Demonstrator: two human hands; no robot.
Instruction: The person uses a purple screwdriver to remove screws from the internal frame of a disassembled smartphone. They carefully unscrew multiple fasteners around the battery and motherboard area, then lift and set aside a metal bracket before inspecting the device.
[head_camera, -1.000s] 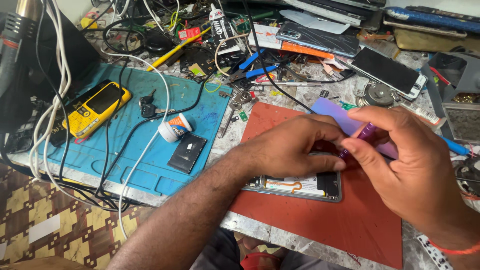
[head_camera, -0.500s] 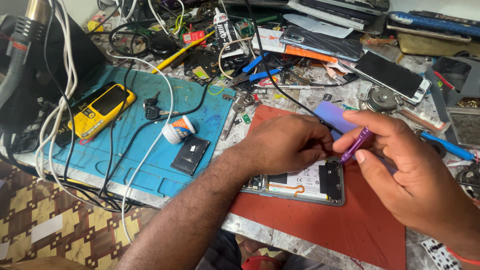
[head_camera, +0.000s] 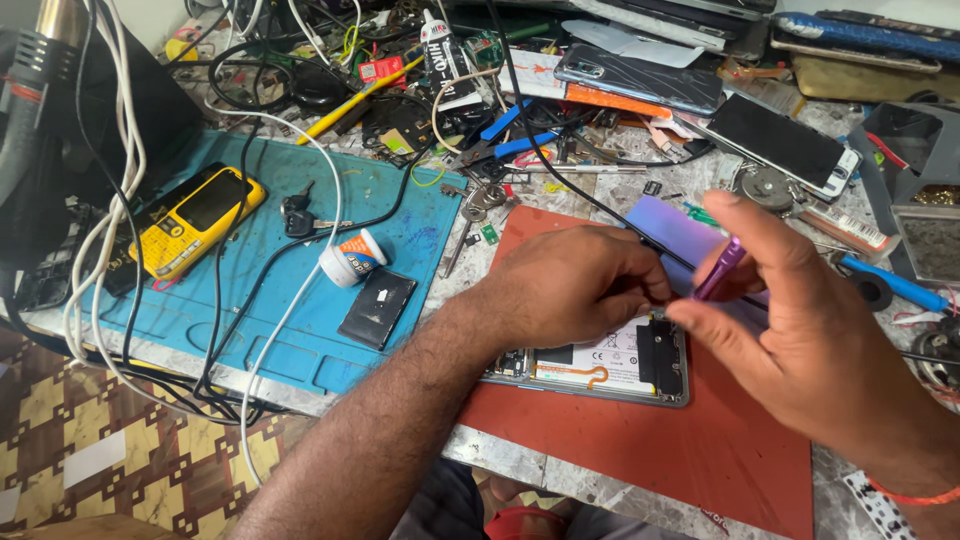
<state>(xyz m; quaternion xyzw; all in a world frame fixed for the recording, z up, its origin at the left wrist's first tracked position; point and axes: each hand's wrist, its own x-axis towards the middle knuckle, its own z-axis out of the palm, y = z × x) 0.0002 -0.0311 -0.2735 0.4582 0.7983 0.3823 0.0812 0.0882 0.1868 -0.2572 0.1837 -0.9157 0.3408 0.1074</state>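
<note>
Both hands shifted right, purple tool (head_camera: 718, 270) raised upright, opened phone (head_camera: 610, 367) unmoved

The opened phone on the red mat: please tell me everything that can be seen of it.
The opened phone lies flat, back cover off, on the red mat near the table's front edge. Its frame looks like grey metal. Inside show a white battery with an orange pull tab, a black plate at the right end and small circuit parts at the left end. The left hand rests over its upper part and hides it. The right hand holds a purple tool just above it.
</note>
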